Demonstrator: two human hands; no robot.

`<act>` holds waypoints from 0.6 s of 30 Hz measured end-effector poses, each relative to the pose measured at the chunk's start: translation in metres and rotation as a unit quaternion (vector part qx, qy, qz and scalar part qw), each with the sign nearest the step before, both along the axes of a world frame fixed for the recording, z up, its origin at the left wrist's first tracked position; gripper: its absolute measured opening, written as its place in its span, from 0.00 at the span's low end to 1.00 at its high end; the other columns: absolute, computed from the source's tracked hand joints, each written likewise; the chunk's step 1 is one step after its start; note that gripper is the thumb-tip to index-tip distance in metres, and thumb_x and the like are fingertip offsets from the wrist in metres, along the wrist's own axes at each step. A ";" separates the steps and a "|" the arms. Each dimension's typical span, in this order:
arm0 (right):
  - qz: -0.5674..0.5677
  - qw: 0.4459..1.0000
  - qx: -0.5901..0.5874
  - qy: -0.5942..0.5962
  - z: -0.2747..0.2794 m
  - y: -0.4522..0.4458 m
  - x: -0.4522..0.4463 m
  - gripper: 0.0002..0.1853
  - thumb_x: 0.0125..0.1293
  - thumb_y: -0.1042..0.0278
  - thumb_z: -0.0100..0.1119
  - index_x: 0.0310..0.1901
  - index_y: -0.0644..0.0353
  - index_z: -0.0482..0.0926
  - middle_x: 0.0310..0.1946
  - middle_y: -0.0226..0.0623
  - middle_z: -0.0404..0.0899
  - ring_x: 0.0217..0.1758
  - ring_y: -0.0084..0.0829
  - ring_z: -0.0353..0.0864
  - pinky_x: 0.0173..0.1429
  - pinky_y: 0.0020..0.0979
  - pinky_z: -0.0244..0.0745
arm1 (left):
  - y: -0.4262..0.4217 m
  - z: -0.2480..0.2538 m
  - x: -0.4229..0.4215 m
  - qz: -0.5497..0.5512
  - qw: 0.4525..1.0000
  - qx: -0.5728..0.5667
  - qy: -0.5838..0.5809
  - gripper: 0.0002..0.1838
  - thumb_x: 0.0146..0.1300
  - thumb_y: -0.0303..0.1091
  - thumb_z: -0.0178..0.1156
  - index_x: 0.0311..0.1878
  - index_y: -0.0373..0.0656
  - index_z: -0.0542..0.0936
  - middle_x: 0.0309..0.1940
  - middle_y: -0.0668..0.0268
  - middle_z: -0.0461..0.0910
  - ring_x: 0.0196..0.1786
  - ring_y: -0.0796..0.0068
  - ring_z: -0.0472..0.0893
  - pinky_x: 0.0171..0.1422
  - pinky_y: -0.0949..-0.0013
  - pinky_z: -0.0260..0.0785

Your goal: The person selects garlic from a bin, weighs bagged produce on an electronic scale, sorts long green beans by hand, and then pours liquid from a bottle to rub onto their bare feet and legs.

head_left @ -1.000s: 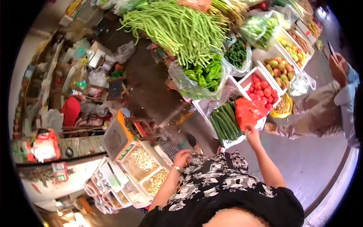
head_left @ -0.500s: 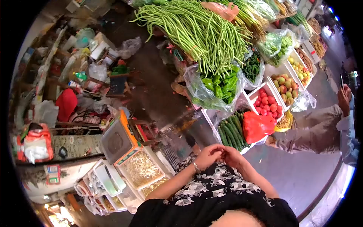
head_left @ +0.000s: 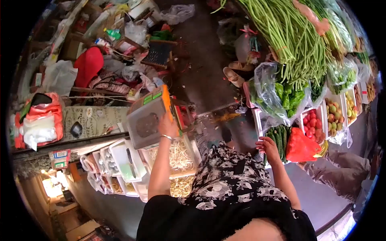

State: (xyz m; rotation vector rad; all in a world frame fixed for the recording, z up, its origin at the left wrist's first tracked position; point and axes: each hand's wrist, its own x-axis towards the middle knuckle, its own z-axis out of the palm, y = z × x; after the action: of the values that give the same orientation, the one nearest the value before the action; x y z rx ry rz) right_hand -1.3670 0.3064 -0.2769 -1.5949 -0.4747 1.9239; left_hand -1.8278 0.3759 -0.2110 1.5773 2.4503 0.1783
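My left hand (head_left: 168, 126), a bracelet at its wrist, reaches over the near edge of an orange weighing scale (head_left: 165, 100) with a grey tray (head_left: 138, 138). Its fingers look stretched out along the scale's edge, and nothing shows in them. My right hand (head_left: 268, 148) hovers beside the dark green cucumbers (head_left: 279, 138), its fingers loosely apart and holding nothing. A red plastic bag (head_left: 301, 146) lies against the cucumbers. Bean sprouts (head_left: 175, 156) fill a white container just below the scale.
Long beans (head_left: 289, 40), bagged green peppers (head_left: 287, 98), tomatoes (head_left: 313, 126) and other produce stand at the right. Clutter with a red cap (head_left: 89, 66) fills the upper left. White tubs (head_left: 128, 160) stand below left. Another person's trouser legs (head_left: 337, 172) show at the right.
My hands were together before my waist and are now apart: the left has gone to the scale, the right beside the cucumbers. The view has turned left.
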 end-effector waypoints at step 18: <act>0.154 0.986 -0.040 -0.052 -0.026 0.083 -0.092 0.13 0.68 0.63 0.53 0.50 0.59 0.75 0.38 0.36 0.82 0.38 0.27 0.81 0.39 0.27 0.73 | 0.001 -0.052 -0.116 0.143 0.954 -0.248 -0.089 0.70 0.31 0.47 0.81 0.75 0.47 0.43 0.74 0.40 0.36 0.73 0.29 0.40 0.75 0.46 0.47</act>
State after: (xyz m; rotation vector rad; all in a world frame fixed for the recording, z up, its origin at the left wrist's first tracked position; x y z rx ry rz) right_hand -1.4586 0.3898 -0.3031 -1.7643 -0.7321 2.1128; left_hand -1.9436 0.3764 -0.2634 0.9549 2.3250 -0.2258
